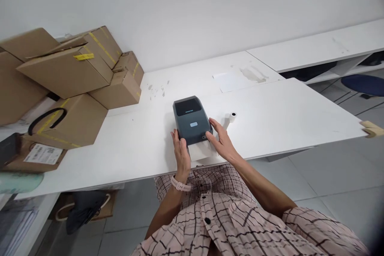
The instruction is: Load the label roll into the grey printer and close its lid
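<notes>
A dark grey label printer [192, 122] rests on the white table in front of me, with a strip of white paper [200, 151] at its front edge. My left hand [181, 156] holds the printer's front left corner, fingers along its side and thumb at the front. At the front right corner, my right hand [222, 144] grips it, with the fingers against the side and the thumb on top near a small marked button. Just right of the printer, a small white paper roll [233, 117] with a dark core stands on the table.
Several cardboard boxes [69, 72] are piled at the left on the table [144, 148], against the wall. A white paper sheet [229, 81] lies toward the back. A dark blue stool seat [364, 84] is at the far right, and a dark bag [85, 208] sits below the table.
</notes>
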`<state>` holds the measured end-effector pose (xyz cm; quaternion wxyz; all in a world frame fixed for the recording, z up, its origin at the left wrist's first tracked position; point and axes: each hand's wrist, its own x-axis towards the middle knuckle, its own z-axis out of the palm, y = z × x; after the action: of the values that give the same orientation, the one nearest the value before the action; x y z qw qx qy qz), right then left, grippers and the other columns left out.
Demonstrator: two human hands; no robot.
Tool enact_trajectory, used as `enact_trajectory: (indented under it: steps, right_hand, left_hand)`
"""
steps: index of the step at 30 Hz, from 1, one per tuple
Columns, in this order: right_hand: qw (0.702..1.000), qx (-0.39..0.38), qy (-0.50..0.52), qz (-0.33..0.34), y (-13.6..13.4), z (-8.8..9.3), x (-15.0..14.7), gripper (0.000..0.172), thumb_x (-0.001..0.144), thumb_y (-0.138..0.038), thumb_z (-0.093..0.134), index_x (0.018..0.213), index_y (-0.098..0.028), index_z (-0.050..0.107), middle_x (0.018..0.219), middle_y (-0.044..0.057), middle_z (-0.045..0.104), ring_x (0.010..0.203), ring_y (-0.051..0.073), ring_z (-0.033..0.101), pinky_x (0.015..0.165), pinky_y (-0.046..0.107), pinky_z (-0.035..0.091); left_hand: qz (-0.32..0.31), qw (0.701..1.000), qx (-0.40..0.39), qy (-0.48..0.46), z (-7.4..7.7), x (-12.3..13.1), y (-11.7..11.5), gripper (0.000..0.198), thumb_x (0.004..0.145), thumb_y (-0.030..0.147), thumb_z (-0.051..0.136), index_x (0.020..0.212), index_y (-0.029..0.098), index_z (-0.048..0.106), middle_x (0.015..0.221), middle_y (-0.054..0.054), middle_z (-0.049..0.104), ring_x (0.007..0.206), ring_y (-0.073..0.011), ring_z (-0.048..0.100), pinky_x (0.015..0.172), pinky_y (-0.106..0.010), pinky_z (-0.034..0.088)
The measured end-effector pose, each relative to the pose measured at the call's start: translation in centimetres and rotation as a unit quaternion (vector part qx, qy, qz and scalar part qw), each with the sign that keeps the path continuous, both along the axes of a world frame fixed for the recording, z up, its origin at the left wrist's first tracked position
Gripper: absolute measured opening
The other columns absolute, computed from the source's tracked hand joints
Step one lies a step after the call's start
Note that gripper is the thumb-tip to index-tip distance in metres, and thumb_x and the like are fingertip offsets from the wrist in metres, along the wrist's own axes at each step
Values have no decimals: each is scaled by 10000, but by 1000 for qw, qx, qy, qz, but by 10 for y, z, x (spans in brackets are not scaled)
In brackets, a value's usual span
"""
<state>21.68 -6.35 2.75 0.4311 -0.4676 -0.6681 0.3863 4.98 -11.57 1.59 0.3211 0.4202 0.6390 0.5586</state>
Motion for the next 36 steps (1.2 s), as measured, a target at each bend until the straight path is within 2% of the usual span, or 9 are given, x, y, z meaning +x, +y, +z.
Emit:
enact_trajectory:
  steps: [5,11,15,19,23,26,28,31,36]
  right_hand:
    - [999,-14,47,20,10,31,1,673,958,-665,486,1523,-310,398,1585,95,438,1463,323,406,1200,569,333]
    - [993,111,1,39,80,86,-19,780,949,-740,387,1595,-318,274,1671,65,293,1549,318,225,1257,572,173]
    - [985,166,-50,15,148,106,-46,879,918,-795,335,1615,-275,203,1667,95,293,1532,362,241,1232,606,191]
    - [983,163,-81,12,202,115,-62,857,936,-768,336,1611,-264,181,1616,112,378,1472,391,345,1179,647,266]
    - [971,188,-144,-12,211,125,-64,880,955,-726,363,1617,-206,107,1639,160,310,1494,424,278,1160,675,266]
    - [936,300,-184,-15,185,123,-61,886,963,-623,463,1623,-211,39,1650,149,288,1498,404,267,1178,622,278]
    - [922,319,-214,52,164,112,-60,885,955,-494,539,1625,-212,34,1532,146,479,1378,365,461,1115,549,399]
    - [898,250,-310,185,146,86,-62,922,865,-306,654,1617,-223,127,1287,118,677,1152,334,638,921,469,532]
    - [824,131,-466,295,158,57,-79,920,720,-262,790,1542,-218,378,1417,186,599,1283,411,576,981,504,502]
  left_hand:
    - [-9,998,54,2,24,-17,13,674,990,618,373,1569,273,387,1704,-17,200,1576,-248,155,1272,-385,225]
    - [-21,987,158,-2,63,-59,81,491,915,446,592,1351,221,605,1461,-97,588,1386,-258,512,1144,-395,412]
    - [78,994,-4,78,42,-70,105,404,848,382,627,1210,204,636,1116,-86,699,1055,-235,660,937,-379,504]
    - [23,977,-141,157,15,-68,103,512,815,416,652,1271,195,581,965,-62,674,926,-239,663,808,-349,492]
    - [-27,954,-205,218,14,-67,105,423,846,380,586,1237,220,574,917,-63,703,901,-260,680,712,-325,459]
    - [-36,939,-230,252,22,-66,111,390,830,334,584,1203,222,573,939,-81,729,946,-291,689,718,-334,455]
    - [-38,935,-234,262,26,-66,114,381,825,315,584,1192,215,568,989,-103,738,992,-314,687,748,-352,461]
    - [-40,927,-240,284,30,-63,116,354,828,279,567,1175,211,564,1050,-127,736,1064,-341,676,802,-380,465]
    - [-45,919,-244,307,29,-62,115,344,840,249,540,1181,209,551,1084,-128,733,1112,-347,661,836,-395,462]
